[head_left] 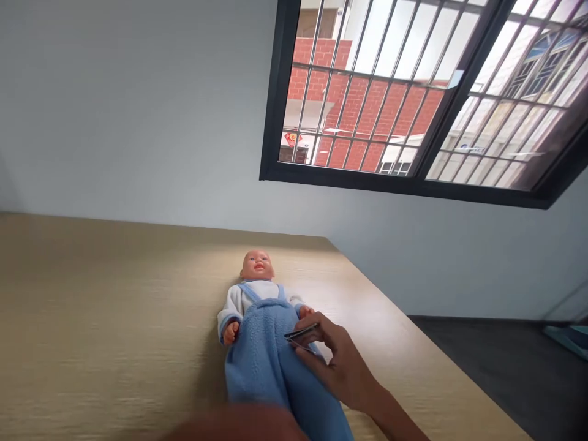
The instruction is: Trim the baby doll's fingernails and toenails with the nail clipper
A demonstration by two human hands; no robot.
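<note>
Two hands show: the right hand (337, 361) pinches a metal nail clipper (301, 335) between thumb and fingers, just beside the doll's hand (305, 312) of a baby doll (260, 343) lying face-up on the bench (92, 318) in blue overalls (261, 361). The blurred left hand (234, 425), at the bottom edge, cannot be read.
</note>
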